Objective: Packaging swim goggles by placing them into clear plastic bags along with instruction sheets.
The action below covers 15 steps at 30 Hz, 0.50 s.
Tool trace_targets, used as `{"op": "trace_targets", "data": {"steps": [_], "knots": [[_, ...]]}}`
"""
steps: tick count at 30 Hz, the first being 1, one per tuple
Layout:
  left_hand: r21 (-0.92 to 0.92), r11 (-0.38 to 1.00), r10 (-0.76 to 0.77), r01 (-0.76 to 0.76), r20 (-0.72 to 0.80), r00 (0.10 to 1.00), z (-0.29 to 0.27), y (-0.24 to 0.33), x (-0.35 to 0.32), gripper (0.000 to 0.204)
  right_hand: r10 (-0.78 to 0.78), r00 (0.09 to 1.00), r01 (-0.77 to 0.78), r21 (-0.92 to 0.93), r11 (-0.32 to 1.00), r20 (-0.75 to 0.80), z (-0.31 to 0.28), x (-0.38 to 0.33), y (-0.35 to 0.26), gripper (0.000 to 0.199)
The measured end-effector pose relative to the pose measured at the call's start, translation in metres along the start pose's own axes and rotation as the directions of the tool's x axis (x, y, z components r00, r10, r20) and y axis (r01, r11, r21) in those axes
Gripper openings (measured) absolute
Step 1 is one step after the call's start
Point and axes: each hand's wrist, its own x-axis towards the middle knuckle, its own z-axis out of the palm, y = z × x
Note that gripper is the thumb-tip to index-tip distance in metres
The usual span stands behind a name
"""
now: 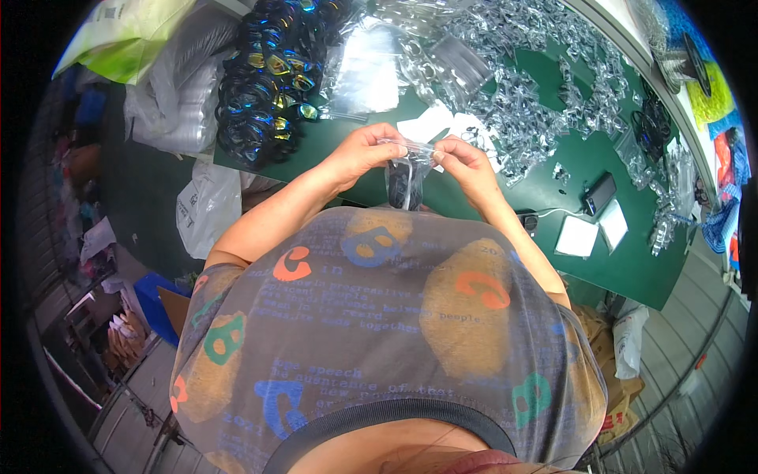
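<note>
Pinching clear bag [408, 170], green table [553, 189], cluttered floor [118, 237]

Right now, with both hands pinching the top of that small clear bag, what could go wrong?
The left hand and right hand grip only the top edge of the clear bag, so the dark item inside might slip out if the seal is not closed. The bag hangs off the green table, so a drop would likely land on the floor.
</note>
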Motion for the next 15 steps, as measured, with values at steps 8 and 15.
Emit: {"op": "trace_targets", "data": {"steps": [8,15], "knots": [[0.014,1.0,0.005,-0.005,-0.012,1.0,0.0018,0.0012,0.0,0.019,0.043,0.999,-0.043,0.098,0.994,-0.005,0.0058,0.0013,-0.001,0.008],[0.068,0.998,-0.012,0.012,0.002,1.0,-0.0007,-0.0004,0.002,0.019,0.023,1.0,-0.022,0.082,0.996,-0.004,0.0045,0.0045,0.0047,0.009]]}}
